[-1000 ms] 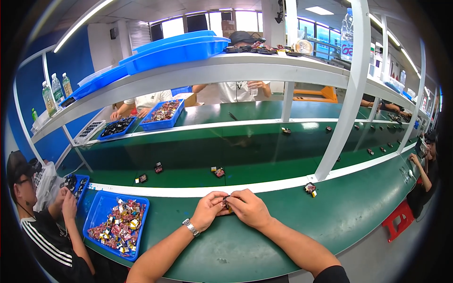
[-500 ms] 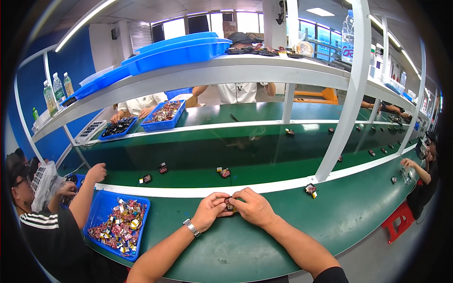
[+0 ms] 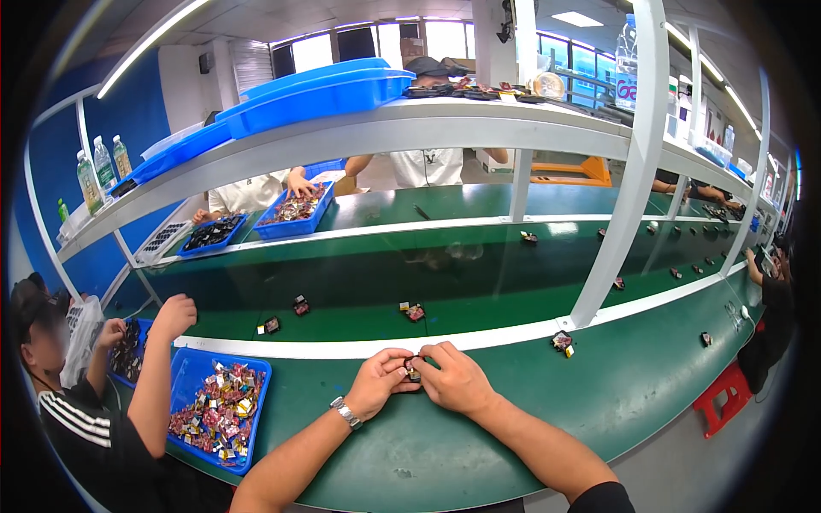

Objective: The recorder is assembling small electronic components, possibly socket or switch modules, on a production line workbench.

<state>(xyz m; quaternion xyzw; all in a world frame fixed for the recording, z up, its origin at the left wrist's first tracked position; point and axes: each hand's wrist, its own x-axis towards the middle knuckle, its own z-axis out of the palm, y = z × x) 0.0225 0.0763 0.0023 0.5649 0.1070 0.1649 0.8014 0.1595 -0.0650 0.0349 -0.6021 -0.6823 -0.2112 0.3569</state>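
Observation:
Between my fingertips is a small electronic assembly [image 3: 412, 373] with a black casing and reddish and gold bits, just above the green bench [image 3: 402, 453]. My left hand [image 3: 382, 382], with a metal watch on its wrist, grips it from the left, thumb and fingers closed. My right hand [image 3: 459, 378] pinches it from the right with bent fingers, covering part of it. Left of my forearms, a blue tray [image 3: 264, 410] holds a heap of small red, white and yellow electronic parts [image 3: 220, 410]. Another assembly [image 3: 562, 341] lies on the white rail to the right.
Beyond the white rail [image 3: 359, 348], a green belt [image 3: 359, 321] carries scattered assemblies [image 3: 413, 312]. A shelf post [image 3: 624, 184] rises at right. A co-worker's arm [image 3: 156, 376] is close at left beside a tray of black parts [image 3: 128, 352]. Overhead, a shelf holds blue trays [image 3: 316, 96].
My hands stay nearly in place, still around the assembly. Assemblies on the belt have shifted slightly right. Across the belt, a person's hand has moved into a blue tray of red parts.

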